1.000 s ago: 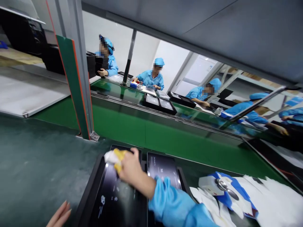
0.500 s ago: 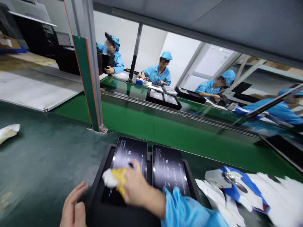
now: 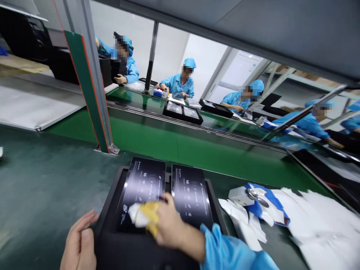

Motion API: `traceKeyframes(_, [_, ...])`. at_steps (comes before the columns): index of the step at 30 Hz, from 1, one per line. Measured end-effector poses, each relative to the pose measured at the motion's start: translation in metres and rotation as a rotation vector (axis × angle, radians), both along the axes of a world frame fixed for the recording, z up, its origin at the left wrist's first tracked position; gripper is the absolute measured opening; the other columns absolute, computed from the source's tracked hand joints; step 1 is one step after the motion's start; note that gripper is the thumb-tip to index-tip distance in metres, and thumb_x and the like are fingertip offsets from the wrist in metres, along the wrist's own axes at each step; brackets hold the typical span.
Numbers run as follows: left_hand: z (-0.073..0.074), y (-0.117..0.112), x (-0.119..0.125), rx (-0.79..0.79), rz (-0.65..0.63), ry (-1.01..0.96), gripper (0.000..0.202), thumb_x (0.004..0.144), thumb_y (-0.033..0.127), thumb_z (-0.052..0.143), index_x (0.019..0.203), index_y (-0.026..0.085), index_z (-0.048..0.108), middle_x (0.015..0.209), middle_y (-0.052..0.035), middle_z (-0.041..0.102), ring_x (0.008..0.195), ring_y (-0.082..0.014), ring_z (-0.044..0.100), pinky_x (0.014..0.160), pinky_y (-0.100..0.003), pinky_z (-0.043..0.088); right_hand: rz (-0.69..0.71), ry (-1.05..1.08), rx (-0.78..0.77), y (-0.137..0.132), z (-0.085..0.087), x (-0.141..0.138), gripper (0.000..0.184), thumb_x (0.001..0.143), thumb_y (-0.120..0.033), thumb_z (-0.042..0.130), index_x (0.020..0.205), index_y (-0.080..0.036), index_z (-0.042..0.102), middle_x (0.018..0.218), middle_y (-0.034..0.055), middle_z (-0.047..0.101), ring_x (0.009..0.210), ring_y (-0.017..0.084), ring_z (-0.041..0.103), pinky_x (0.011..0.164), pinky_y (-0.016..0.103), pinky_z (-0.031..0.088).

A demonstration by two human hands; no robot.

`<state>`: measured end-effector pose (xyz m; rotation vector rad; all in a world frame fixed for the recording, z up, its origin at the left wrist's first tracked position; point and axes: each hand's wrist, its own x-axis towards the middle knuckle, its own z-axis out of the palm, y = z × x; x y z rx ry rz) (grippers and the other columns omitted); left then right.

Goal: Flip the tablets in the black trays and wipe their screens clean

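A black tray (image 3: 112,195) lies on the dark green bench in front of me and holds two glossy black display panels side by side. My right hand (image 3: 168,228), in a blue sleeve, is closed on a white and yellow cloth (image 3: 142,215) pressed on the lower part of the left panel (image 3: 144,183). The right panel (image 3: 191,191) is uncovered. My left hand (image 3: 78,243) rests against the tray's left edge with its fingers curled around the rim.
White sheets and a blue-and-white packet with a small metal tool (image 3: 254,195) lie right of the tray. A metal post (image 3: 90,82) stands at the bench's far edge. Beyond it runs a green conveyor (image 3: 168,135) with another tray (image 3: 182,112); several people in blue work there.
My right hand has drawn the cloth from the top of the left panel down to its lower part. My left hand has come up to the tray's left edge.
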<state>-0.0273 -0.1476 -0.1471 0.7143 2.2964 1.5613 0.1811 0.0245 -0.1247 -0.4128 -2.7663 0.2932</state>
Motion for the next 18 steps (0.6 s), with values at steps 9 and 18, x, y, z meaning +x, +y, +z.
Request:
traceKeyframes(9, [-0.002, 0.008, 0.006, -0.243, -0.233, 0.313, 0.045, 0.091, 0.054, 0.041, 0.120, 0.024, 0.058, 0.128, -0.0087, 0.064, 0.131, -0.0260, 0.048, 0.118, -0.054, 0.025, -0.156, -0.049, -0.028, 0.013, 0.013, 0.016, 0.058, 0.085, -0.031, 0.058, 0.142, -0.023, 0.047, 0.120, 0.0128, 0.066, 0.106, 0.029, 0.060, 0.108, 0.057, 0.024])
traceKeyframes(18, [-0.022, 0.019, 0.013, -0.477, -0.308, 0.972, 0.063, 0.089, 0.054, 0.032, 0.137, 0.019, 0.050, 0.136, -0.0230, 0.055, 0.131, -0.0378, 0.047, 0.104, -0.067, 0.032, -0.146, -0.123, -0.051, 0.043, 0.024, 0.018, 0.059, 0.087, -0.037, 0.059, 0.143, -0.024, 0.045, 0.117, 0.0105, 0.068, 0.102, 0.027, 0.060, 0.109, 0.058, 0.020])
